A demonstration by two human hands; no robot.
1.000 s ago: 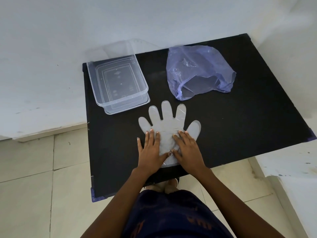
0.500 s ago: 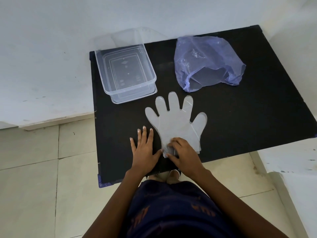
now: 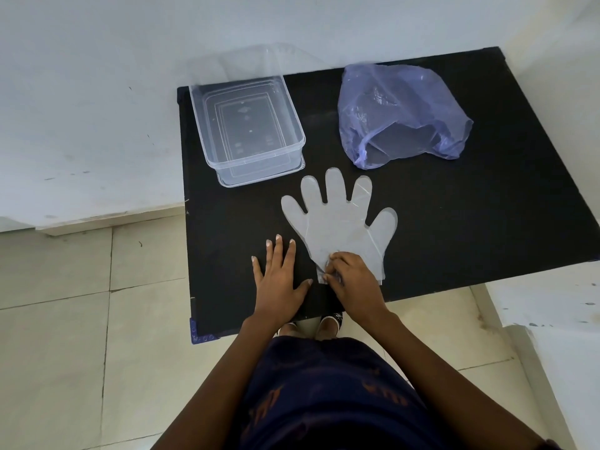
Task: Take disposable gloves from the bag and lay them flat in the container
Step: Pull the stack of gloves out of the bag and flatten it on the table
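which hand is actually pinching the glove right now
The right hand: its fingertips pinch the cuff of the clear glove. The left hand lies flat on the black table beside it.

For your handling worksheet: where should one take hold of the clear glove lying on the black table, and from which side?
Take the clear glove at its cuff, from the near table edge. It lies flat with its fingers pointing away, and the right hand already pinches the cuff there.

Desk (image 3: 487,254) right corner cut off by frame edge. Right hand (image 3: 352,280) hides glove (image 3: 341,222) cuff corner.
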